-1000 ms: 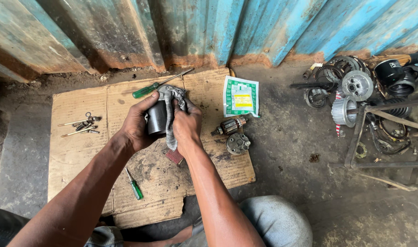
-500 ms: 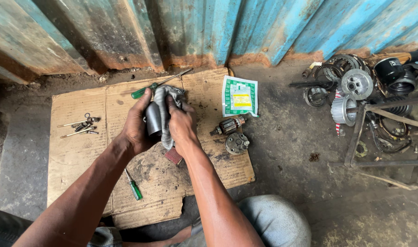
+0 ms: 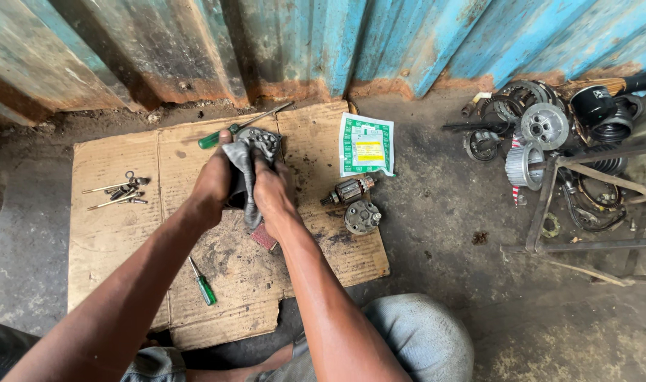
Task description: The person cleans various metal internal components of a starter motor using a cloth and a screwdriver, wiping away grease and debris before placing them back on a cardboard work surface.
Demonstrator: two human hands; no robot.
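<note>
Change: both hands have turned the dark motor housing (image 3: 237,185) since half a second ago, so the grey rag (image 3: 246,185) now drapes over its near side and less bare metal shows.
Knees: grey trousers (image 3: 422,339) at the bottom edge, the person crouched over the floor.
Near tool: one small green-handled screwdriver (image 3: 203,283) lies on the cardboard sheet (image 3: 111,233), apart from the hands.
Left hand (image 3: 213,185): fingers clenched around the housing's left side, holding it above the cardboard.
Right hand (image 3: 270,194): fingers pressed on the rag, bunching it against the housing.
Under the hands: one small reddish block (image 3: 264,237) on the cardboard.
Progress: by the look of it wiping is underway; the housing is stripped and its parts lie out, nothing refitted yet.
Right of the hands: one armature (image 3: 348,189) and one round end plate (image 3: 362,216), just beside each other.
Left: a small cluster of long bolts and washers (image 3: 118,192), too tangled to count.
Beyond: one long green-handled screwdriver (image 3: 241,126), one green and white packet (image 3: 366,145).
Far right: a heap of pulleys and rings (image 3: 542,138) on the concrete floor (image 3: 443,212).
Back: blue corrugated wall (image 3: 408,42), rusted at the foot.
</note>
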